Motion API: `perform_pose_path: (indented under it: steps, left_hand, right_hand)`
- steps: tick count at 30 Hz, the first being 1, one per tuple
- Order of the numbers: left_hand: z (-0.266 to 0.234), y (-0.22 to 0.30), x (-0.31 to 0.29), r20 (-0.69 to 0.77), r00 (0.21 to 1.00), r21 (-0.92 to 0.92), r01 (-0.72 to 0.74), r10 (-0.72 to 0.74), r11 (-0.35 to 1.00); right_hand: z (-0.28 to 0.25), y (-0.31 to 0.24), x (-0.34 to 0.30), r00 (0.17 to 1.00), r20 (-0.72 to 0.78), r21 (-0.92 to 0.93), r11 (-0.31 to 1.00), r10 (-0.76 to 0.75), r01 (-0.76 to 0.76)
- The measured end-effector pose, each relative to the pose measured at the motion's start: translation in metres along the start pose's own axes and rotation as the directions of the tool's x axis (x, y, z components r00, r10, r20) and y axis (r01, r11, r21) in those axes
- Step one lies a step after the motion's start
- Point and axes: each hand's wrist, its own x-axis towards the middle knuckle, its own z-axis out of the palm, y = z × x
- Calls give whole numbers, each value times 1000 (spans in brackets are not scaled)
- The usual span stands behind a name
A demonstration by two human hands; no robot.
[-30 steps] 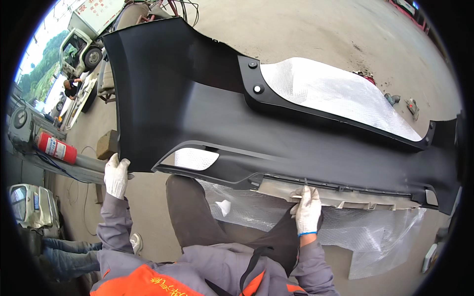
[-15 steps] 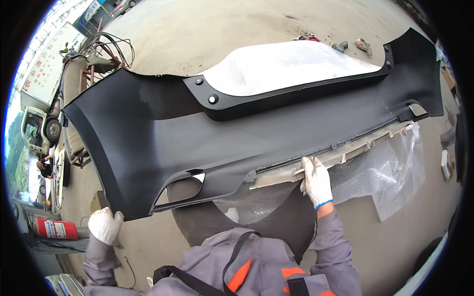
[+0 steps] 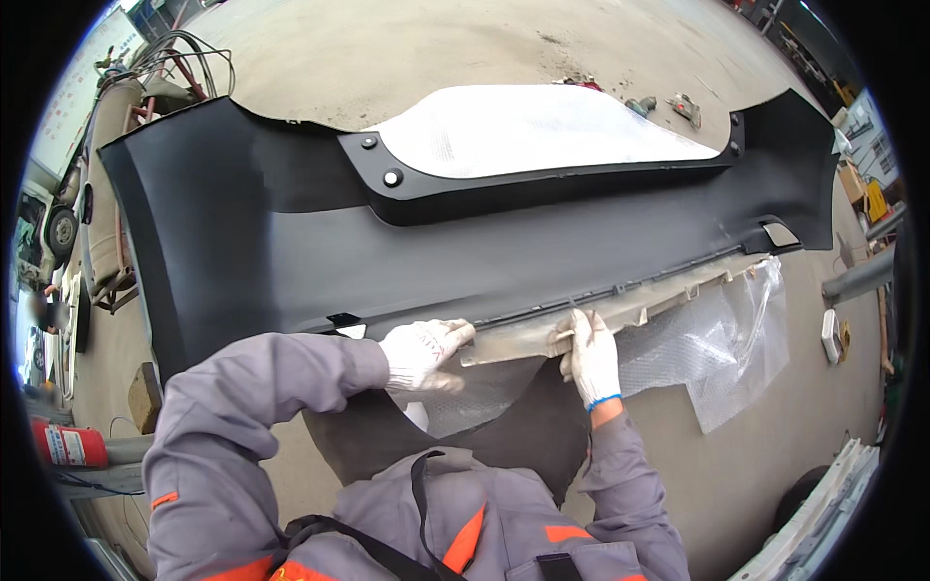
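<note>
A large black car bumper (image 3: 504, 257) lies across in front of me, its white-filled recess at the far side. Along its near edge runs a pale trim strip (image 3: 542, 334) with small tabs. My right hand (image 3: 589, 360), in a white knit glove with a blue cuff, pinches this strip near its middle. At the strip's left end is my left hand (image 3: 426, 353), also gloved, with fingers stretched to the right and thumb apart below them. Its fingertips are close to the bumper's lower edge; whether they touch is hard to tell. My left sleeve covers part of the bumper's near left corner.
Clear bubble wrap (image 3: 722, 358) hangs below the strip on the right. A red cylinder (image 3: 73, 443) is at the lower left, near a brown block (image 3: 145, 397). Small parts (image 3: 683, 108) lie on the concrete floor beyond the bumper. A grey pipe (image 3: 862, 281) stands right.
My left hand has left the bumper's near left corner and moved right to the strip's left end. The right hand keeps its hold on the strip. The view has shifted slightly.
</note>
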Motion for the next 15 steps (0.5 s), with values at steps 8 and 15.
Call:
perform_pose_path:
  steps: [8, 15]
  left_hand:
    - [57, 24, 27, -185, 953, -31, 240, -241, 970]
    - [65, 14, 28, -218, 968, 198, 166, -122, 966]
  right_hand:
    - [6, -10, 13, 989, -140, -36, 999, -41, 36]
    - [10, 2, 2, 982, -191, 56, 998, -12, 23]
